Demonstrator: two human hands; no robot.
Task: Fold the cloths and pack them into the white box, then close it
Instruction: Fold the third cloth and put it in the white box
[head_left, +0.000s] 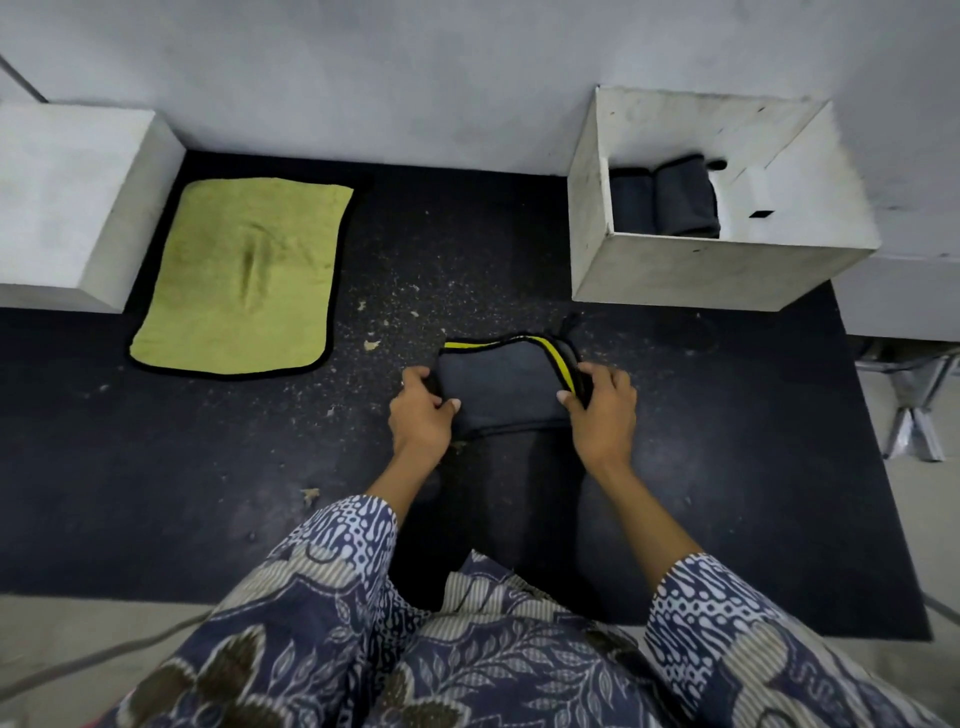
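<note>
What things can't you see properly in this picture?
- Head view: the white box near wall hides the bottom of the dark cloths inside.
- The left hand and right hand cover the folded cloth sides.
- The white block is cut off by the left edge.

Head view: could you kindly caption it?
Both hands, left hand and right hand, fold a dark cloth near the white box.

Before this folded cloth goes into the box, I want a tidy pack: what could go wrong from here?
1. The dark folded cloth is pinched only at its sides by the left hand and right hand; it may unfold when lifted.
2. Two rolled cloths already fill part of the white box, so the fit may be tight.
3. The mat carries crumbs that may cling.
</note>
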